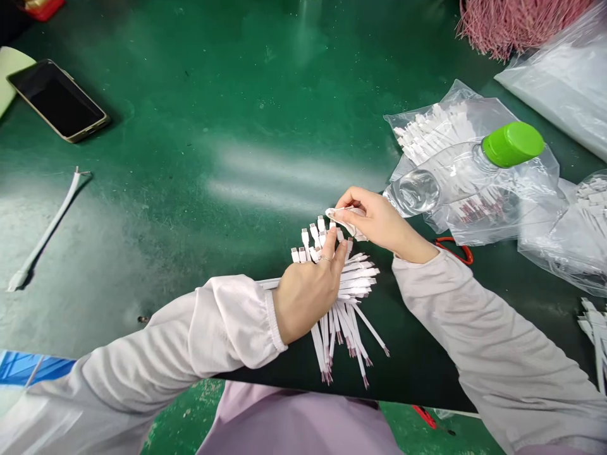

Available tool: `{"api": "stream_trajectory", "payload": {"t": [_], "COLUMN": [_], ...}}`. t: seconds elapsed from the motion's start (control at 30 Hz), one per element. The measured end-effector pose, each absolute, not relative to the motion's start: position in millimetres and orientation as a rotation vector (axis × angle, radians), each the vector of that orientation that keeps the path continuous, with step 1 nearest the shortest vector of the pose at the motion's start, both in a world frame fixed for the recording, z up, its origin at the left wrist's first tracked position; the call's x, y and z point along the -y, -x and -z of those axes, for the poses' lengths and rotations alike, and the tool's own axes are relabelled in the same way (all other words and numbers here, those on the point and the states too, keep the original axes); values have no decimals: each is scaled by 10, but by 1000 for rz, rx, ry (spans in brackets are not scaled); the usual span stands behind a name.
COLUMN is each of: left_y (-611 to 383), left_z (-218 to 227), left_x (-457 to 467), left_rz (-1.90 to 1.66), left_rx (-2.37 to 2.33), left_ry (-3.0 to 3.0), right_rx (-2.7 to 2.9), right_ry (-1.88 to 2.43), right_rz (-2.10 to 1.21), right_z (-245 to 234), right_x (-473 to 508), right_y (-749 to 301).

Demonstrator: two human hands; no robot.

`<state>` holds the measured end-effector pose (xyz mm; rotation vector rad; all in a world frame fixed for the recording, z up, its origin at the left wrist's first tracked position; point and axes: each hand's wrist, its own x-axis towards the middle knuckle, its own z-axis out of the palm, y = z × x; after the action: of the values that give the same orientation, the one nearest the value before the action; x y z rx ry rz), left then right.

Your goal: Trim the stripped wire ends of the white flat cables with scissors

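- Pinching a folded white wipe (345, 222) between thumb and fingertips, the right hand (379, 218) is narrowly closed, with the wipe against the tips of the white cable connectors (313, 238).
- Left hand (308, 297): open and pressed flat on a fan of white flat cables (356, 282), fingers reaching just behind the connectors; a metal ring (324, 258) sits on 1 finger.
- Cable fan: directly under the left hand and just ahead of the right, on a green work mat (213, 107). Pink-tipped cable ends (348, 347) splay toward the person.
- Technique, as judged: firm pressure from the left hand seems to pin the fan, and the spread connectors give the wipe separate tips to reach. A small pinch keeps the contact narrow.
- Right of the right hand: clear zip bags of white cables (431, 133) and a water bottle with a green cap (417, 189).
- Far left of the left hand: 1 loose white cable (45, 230) and a smartphone (57, 101).
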<state>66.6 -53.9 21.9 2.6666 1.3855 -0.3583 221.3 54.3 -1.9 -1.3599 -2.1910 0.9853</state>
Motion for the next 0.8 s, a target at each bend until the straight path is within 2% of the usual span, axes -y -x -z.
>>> {"api": "stream_trajectory", "payload": {"t": [0.3, 0.5, 0.8], "left_y": [-668, -667, -688], "left_z": [-256, -340, -371], "left_x": [522, 613, 648], "left_rz": [415, 481, 513], "left_rx": [-1400, -1425, -1469], "left_ry": [-2633, -2606, -2508], "right_rx": [2441, 2211, 2495], "right_ry": [1314, 1427, 1254], "right_rz": [-681, -923, -863], "right_z": [-9, -69, -170], "right_x": [-492, -527, -533], "right_y": [-2122, -2141, -1988]}}
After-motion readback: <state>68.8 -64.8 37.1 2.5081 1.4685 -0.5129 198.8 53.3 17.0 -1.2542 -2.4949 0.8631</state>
